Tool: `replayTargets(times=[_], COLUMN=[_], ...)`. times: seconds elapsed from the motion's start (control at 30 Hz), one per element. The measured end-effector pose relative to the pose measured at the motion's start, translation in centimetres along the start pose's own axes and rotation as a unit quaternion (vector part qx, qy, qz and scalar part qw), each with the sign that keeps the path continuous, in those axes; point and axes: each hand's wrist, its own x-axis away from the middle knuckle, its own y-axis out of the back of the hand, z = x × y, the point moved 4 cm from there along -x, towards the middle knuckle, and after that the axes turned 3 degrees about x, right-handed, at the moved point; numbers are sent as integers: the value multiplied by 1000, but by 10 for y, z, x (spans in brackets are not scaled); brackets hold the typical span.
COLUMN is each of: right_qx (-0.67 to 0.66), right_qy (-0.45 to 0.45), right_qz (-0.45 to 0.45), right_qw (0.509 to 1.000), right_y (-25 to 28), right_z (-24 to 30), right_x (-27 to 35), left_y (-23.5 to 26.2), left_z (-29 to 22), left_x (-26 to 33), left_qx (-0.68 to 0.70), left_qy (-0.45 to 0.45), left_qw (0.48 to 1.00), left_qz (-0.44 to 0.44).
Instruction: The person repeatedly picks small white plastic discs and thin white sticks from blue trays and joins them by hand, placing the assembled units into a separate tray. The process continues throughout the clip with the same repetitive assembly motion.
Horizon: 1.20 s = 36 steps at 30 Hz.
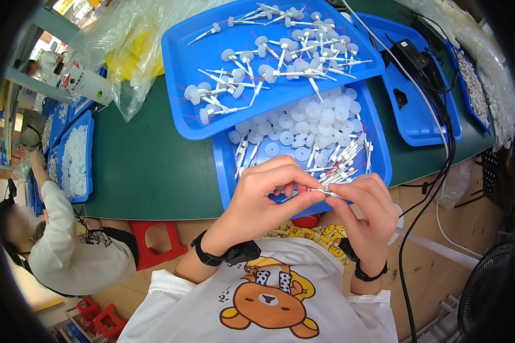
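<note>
Covering most of the slim white part (pixel 326 191), your own fingertips leave only a short length of it in sight, so its full shape and both ends are hard to make out. Your left hand (pixel 269 191) and right hand (pixel 372 208) also block the near side of the lower blue tray (pixel 222 166), while the upper blue tray (pixel 183 57) overlaps its far side and hides some of the pale translucent discs (pixel 313 110) heaped there. The loose white rods (pixel 349 160) with thin red wires lie so tangled that you can't tell them apart one by one.

The slim white part sits in the narrow gap where your two hands meet, above the near part of the lower tray, with the rods just beyond it. It runs roughly crosswise from one set of fingertips to the other.

Your left thumb and index finger are pinched close on its left end, the index arched and the other fingers curled behind. Your right thumb and index finger close narrowly on its right end; your remaining right fingers bend in, partly hidden behind the index.
</note>
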Motion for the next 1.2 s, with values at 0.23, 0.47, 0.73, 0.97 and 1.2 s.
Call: replayTargets(times=[0.23, 0.47, 0.73, 0.97, 1.2], right_qx=[11, 13, 45, 46, 69], right_qy=[12, 34, -4, 6, 28], right_qz=[-7, -3, -32, -26, -28], right_qw=[1000, 999, 998, 999, 997], right_y=[6, 0, 5, 5, 5], right_z=[1, 2, -8, -7, -7], right_x=[0, 0, 6, 7, 4], left_y=[0, -3, -4, -8, -6], left_z=[0, 3, 6, 12, 12], left_x=[0, 0, -1, -1, 0], left_qx=[7, 12, 87, 157, 142], left_qy=[9, 16, 54, 86, 94], left_qw=[1000, 999, 994, 983, 985], left_qz=[2, 29, 32, 32, 24])
